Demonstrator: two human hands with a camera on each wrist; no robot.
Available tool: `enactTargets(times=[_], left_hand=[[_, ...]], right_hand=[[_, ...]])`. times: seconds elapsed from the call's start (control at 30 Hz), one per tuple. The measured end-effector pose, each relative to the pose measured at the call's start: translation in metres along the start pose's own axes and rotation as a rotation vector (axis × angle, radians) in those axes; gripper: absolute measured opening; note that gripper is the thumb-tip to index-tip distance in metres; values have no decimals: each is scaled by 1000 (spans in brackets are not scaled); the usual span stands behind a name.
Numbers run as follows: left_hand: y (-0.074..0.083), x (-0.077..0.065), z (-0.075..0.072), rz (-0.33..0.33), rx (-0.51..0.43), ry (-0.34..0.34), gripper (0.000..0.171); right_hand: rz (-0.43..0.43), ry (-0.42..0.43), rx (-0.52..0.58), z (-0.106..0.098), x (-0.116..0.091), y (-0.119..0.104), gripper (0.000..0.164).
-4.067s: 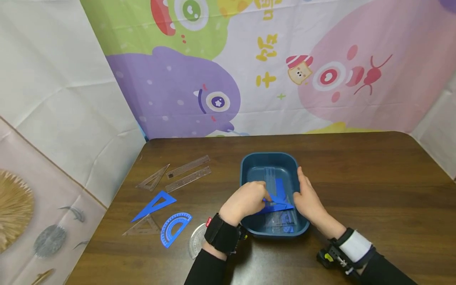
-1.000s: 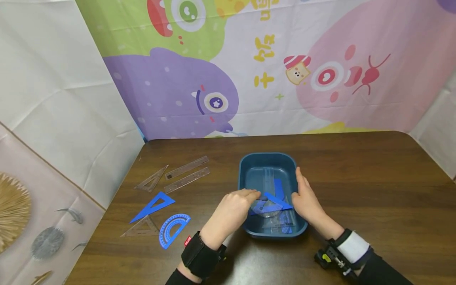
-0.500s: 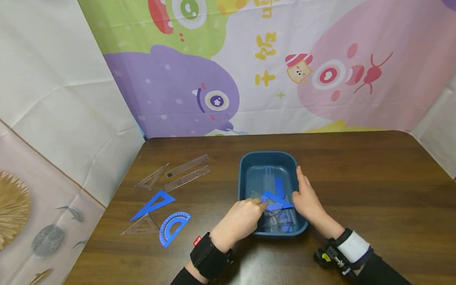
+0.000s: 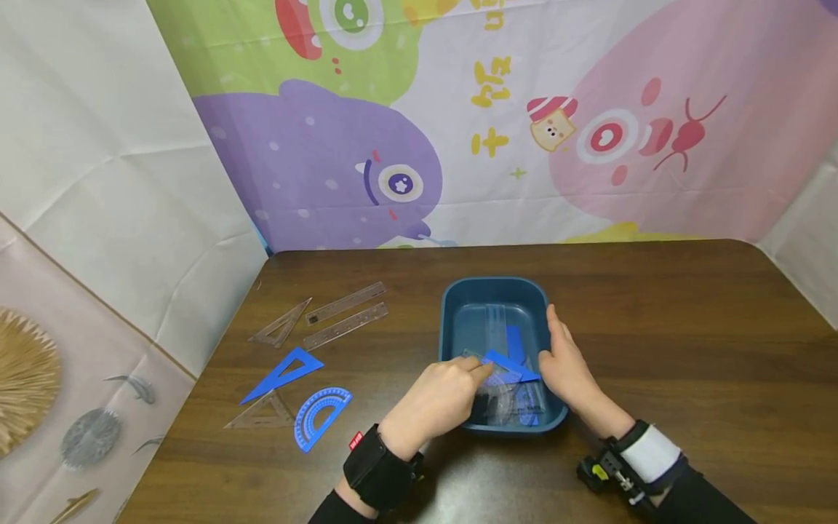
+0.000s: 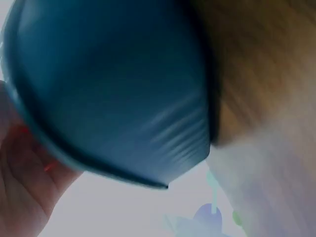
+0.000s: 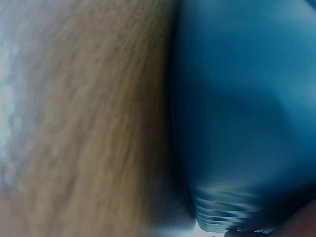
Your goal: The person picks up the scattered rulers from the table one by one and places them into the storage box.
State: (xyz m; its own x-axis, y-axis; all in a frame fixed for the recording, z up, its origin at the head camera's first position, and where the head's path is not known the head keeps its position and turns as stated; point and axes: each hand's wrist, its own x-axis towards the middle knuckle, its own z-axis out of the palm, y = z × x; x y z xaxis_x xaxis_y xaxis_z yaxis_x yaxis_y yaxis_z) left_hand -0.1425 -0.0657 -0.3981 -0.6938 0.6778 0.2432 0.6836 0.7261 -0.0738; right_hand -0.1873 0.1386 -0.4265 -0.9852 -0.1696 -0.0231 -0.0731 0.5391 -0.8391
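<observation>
A dark blue plastic bin (image 4: 461, 295) stands on the table. Clear and blue drawing tools lie inside it, among them a blue set square (image 4: 513, 366) and a clear protractor (image 4: 503, 402). My left hand (image 4: 435, 400) reaches over the bin's left rim, its fingers bent down beside the protractor. The fingertips are hidden, so whether they hold anything cannot be seen. My right hand (image 4: 566, 367) grips the bin's right side, thumb over the rim and fingers along the outer wall. In the left wrist view, the left hand (image 5: 29, 177) shows beside the bin wall (image 5: 113, 98).
Left of the bin lie a blue set square (image 4: 284, 374), a blue protractor (image 4: 322, 416), two clear rulers (image 4: 345, 326) and two clear set squares (image 4: 260, 412). A printed cloth (image 4: 497, 204) hangs behind the table (image 4: 687, 349).
The clear protractor, on the table beside my left wrist earliest, was then held over the bin and is now down inside it. The left hand has lowered with it; the right hand stays on the bin.
</observation>
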Motion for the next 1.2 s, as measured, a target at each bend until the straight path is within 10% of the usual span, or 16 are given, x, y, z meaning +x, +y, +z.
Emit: enactTargets(times=[0.37, 0.73, 0.97, 1.2], left_hand=[[-43, -31, -22, -141, 17, 243, 23], [-77, -98, -32, -679, -185, -378, 81], [-79, -111, -23, -759, -215, -447, 74], [-82, -112, -18, -722, -186, -365, 52]], right_hand=[[14, -13, 6, 0, 0, -1, 71], [38, 26, 78, 2, -1, 3, 68], [41, 28, 95, 0, -1, 2, 68], [29, 34, 85, 1, 0, 3, 69]])
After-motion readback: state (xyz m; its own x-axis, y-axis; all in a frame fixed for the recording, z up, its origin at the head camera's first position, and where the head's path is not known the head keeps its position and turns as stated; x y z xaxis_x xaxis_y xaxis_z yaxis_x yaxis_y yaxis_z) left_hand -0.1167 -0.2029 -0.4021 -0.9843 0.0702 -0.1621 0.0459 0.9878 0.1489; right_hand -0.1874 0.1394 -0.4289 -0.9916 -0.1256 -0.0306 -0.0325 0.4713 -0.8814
